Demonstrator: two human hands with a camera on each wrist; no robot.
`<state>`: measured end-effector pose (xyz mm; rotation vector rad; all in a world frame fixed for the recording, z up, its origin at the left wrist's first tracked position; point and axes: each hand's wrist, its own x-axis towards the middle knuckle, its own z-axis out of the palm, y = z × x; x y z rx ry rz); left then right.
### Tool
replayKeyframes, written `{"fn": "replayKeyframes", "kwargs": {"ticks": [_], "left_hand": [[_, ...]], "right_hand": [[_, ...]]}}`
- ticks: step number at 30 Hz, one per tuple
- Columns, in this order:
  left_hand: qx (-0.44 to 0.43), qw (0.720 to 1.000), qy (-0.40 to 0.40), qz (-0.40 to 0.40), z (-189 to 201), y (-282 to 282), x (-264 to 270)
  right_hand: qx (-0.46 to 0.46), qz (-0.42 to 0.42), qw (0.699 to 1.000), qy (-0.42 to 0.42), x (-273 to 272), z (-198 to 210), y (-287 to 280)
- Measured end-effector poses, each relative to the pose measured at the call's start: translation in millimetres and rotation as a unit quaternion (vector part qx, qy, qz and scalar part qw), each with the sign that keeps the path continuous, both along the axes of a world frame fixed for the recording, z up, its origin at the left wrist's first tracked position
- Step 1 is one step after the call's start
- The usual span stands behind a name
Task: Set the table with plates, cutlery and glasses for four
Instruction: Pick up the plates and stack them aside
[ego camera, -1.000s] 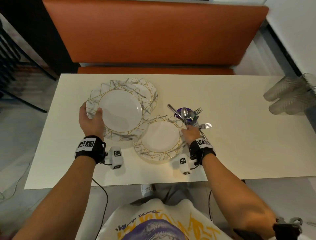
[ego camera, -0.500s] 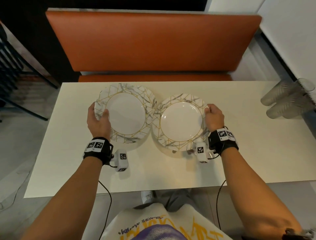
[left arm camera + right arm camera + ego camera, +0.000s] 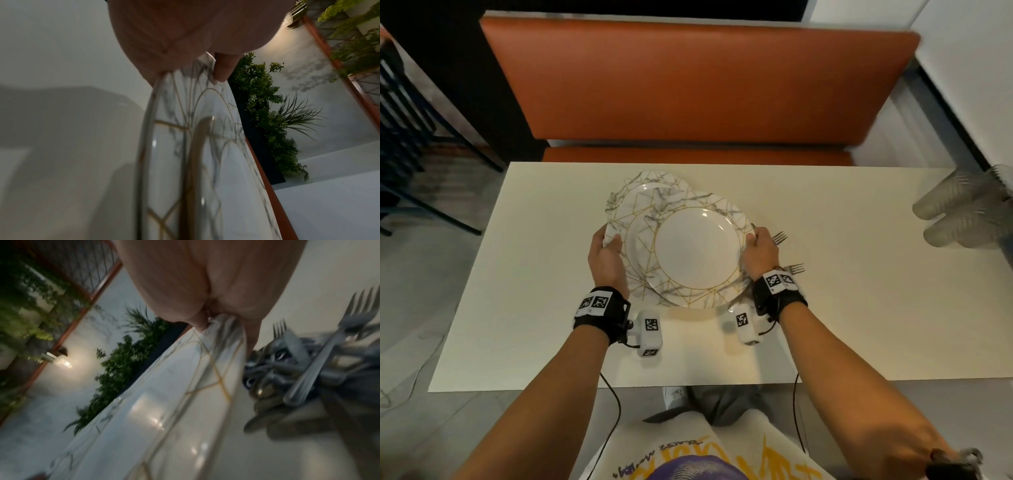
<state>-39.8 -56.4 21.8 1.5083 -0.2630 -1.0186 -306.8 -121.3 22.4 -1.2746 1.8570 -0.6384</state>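
Marble-patterned plates with gold lines overlap in the middle of the cream table (image 3: pixel 859 301). My right hand (image 3: pixel 758 251) grips the right rim of the top plate (image 3: pixel 698 253), which lies partly over a second plate (image 3: pixel 640 226). My left hand (image 3: pixel 607 251) pinches that second plate's left rim, thumb on top; the left wrist view shows the rim (image 3: pixel 148 146) close up. A third plate's edge (image 3: pixel 654 176) shows behind them. Forks (image 3: pixel 780 236) stick out from a cutlery pile just right of my right hand. The right wrist view shows that pile (image 3: pixel 304 369) beside the held plate (image 3: pixel 164 402).
Clear cups (image 3: pixel 962 212) lie on their sides at the table's right end. An orange bench (image 3: pixel 688 85) runs along the far side. Bare tabletop lies to the left, right and front of the plates. Dark chair frames (image 3: pixel 400 120) stand to the far left.
Half a second ago the two held plates were side by side; now my right hand has brought its plate leftward over the left one. The forks show again beside my right hand.
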Motion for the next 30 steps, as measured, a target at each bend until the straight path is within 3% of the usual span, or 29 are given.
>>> {"fn": "replayKeyframes", "kwargs": {"ticks": [7, 11, 15, 21, 27, 30], "left_hand": [[0.026, 1.000, -0.016, 0.004, -1, 0, 2], [0.026, 0.998, -0.055, -0.006, -5, 1, 15], [0.042, 0.996, -0.073, -0.011, -10, 2, 32], [0.049, 0.991, -0.098, 0.082, -16, 3, 60], [0.050, 0.983, -0.111, 0.134, -19, -1, 85], [0.046, 0.981, -0.111, 0.154, -20, -3, 93]], "right_hand": [[0.010, 0.069, 0.997, 0.021, 47, -7, -2], [-0.021, 0.068, 0.997, 0.028, 70, -12, -13], [-0.019, 0.130, 0.990, 0.057, 95, -15, -25], [0.036, 0.214, 0.976, -0.008, 108, -15, -57], [0.100, 0.124, 0.979, 0.125, 110, -32, -107], [0.148, 0.104, 0.978, 0.106, 114, -43, -119]]}}
